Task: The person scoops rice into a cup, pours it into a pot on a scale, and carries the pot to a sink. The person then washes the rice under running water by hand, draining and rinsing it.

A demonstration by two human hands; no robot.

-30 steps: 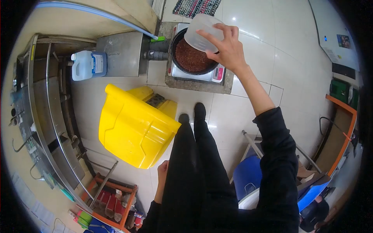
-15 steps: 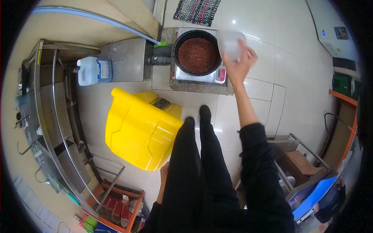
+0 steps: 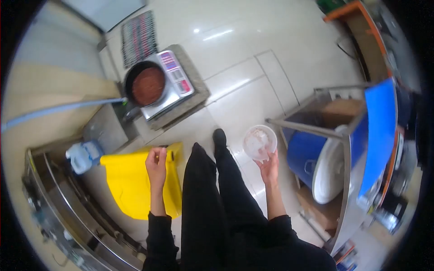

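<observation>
My right hand (image 3: 268, 168) holds a translucent plastic tub (image 3: 259, 142) by its near side, with the opening facing up and some residue inside. My left hand (image 3: 156, 168) is raised over the yellow bin (image 3: 126, 185), its fingers curled together; whether anything small is between them is hidden. At the upper left, a black round pan (image 3: 131, 80) holds reddish-brown granular material (image 3: 148, 86). The pan sits on a silver scale (image 3: 168, 95) with a pink and white panel, and the scale rests on a stone slab (image 3: 199, 94). Neither hand touches the pan.
A blue barrel (image 3: 305, 156) and a round white lid (image 3: 329, 171) are at the right, by a metal-framed table (image 3: 357, 149). A jug of blue liquid (image 3: 80, 158) stands left, near a metal box (image 3: 105, 128). A woven mat (image 3: 138, 38) lies beyond the pan.
The view has turned toward the right. My right hand has brought the tub from beside the pan back nearer my body. My left hand has risen from beside my leg to above the yellow bin.
</observation>
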